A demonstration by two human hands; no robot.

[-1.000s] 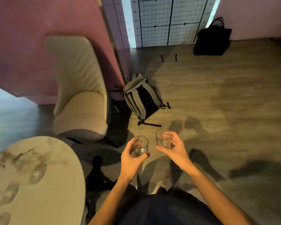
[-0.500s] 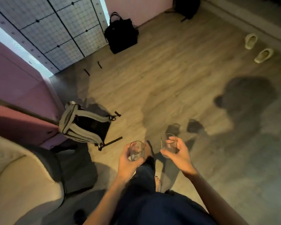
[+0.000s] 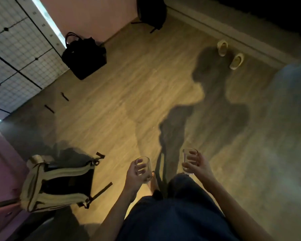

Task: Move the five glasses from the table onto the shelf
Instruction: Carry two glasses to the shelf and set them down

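Observation:
I carry two clear empty glasses over the wooden floor. My left hand [image 3: 135,175] is wrapped around one glass [image 3: 143,168], held upright at waist height. My right hand [image 3: 199,166] grips the second glass [image 3: 189,160] a little further right and forward. Both glasses are apart from each other. The table and the shelf are out of view.
A grey and black backpack [image 3: 59,183] lies on the floor at the lower left. A black bag [image 3: 84,57] stands by the gridded panel [image 3: 16,54]. Another dark bag [image 3: 151,11] leans at the far wall. Two pale slippers [image 3: 230,53] lie by the skirting at the upper right.
The view has swung right, away from the table and chair, which have left the frame. Both hands keep their glasses, now further apart. The slippers are nearer.

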